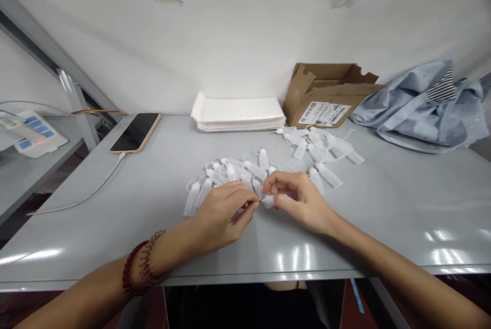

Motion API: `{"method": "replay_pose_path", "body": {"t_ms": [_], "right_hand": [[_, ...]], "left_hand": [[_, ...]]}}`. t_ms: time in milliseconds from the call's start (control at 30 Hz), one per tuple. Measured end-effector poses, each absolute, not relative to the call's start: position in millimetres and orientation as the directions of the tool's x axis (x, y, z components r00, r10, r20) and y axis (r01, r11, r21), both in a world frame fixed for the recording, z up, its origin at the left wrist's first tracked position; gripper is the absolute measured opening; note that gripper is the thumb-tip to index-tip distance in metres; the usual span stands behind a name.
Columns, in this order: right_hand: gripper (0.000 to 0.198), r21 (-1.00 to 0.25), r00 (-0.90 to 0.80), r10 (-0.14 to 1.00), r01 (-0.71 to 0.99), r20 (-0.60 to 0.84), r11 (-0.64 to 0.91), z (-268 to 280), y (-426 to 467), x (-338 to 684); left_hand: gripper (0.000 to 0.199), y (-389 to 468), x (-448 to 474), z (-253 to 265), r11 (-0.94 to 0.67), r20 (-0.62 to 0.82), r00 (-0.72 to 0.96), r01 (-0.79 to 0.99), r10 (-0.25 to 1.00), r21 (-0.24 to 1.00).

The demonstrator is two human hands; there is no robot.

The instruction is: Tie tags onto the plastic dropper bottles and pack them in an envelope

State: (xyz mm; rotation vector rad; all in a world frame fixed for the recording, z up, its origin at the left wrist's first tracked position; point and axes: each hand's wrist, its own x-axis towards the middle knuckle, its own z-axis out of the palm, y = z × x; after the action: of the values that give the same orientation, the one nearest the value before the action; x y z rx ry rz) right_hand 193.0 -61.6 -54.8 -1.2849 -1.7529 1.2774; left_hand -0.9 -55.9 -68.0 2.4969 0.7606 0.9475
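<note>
Between the thumb and fingers of my right hand (305, 202) is a small translucent white squeeze bottle (268, 201), its narrow end pointing left. Most of its body is hidden by the fingers. My left hand (220, 212) is pinched closed right at that narrow end; what sits between its fingertips is too small to make out. Behind and beside my left hand lies a pile of similar squeeze bottles (192, 199), many with thin white loops at their necks. Another group of bottles (329, 174) lies beyond my right hand.
A stack of white flat sheets or envelopes (240, 110) and an opened cardboard box (326, 99) stand against the wall. Light blue cloth (418, 109) is bunched at the right. At the left lies a phone (136, 133) with a white cable (95, 190); a power strip (38, 132) is beyond.
</note>
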Motion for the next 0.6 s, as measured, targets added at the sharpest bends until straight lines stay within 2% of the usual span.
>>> {"method": "replay_pose_path", "body": {"t_ms": [100, 200, 300, 433, 533, 600], "right_hand": [[0.013, -0.936, -0.374, 0.923, 0.347, -0.088, 0.052, -48, -58, 197], [0.012, -0.906, -0.453, 0.881, 0.417, -0.135, 0.075, -38, -52, 208], [0.018, -0.817, -0.485, 0.854, 0.560, -0.189, 0.137, -30, -47, 222], [0.029, -0.555, -0.242, 0.964, 0.820, -0.109, 0.143, -31, -38, 243], [0.026, -0.345, -0.090, 0.992, 0.937, -0.083, 0.056, -36, -31, 257], [0.025, -0.299, -0.069, 0.991, 0.954, -0.119, 0.030, -39, -27, 265]], "left_hand": [[0.013, -54, -2, -68, -0.796, 0.491, 0.643, 0.355, 0.588, 0.490], [0.012, -53, -3, -70, -0.800, 0.481, 0.652, 0.372, 0.586, 0.470], [0.014, -50, -4, -72, -0.822, 0.511, 0.643, 0.439, 0.570, 0.363], [0.017, -45, -6, -72, -0.816, 0.555, 0.625, 0.545, 0.548, 0.192], [0.017, -44, -7, -71, -0.799, 0.558, 0.617, 0.581, 0.555, 0.153], [0.016, -44, -7, -71, -0.790, 0.560, 0.608, 0.596, 0.562, 0.145]]}}
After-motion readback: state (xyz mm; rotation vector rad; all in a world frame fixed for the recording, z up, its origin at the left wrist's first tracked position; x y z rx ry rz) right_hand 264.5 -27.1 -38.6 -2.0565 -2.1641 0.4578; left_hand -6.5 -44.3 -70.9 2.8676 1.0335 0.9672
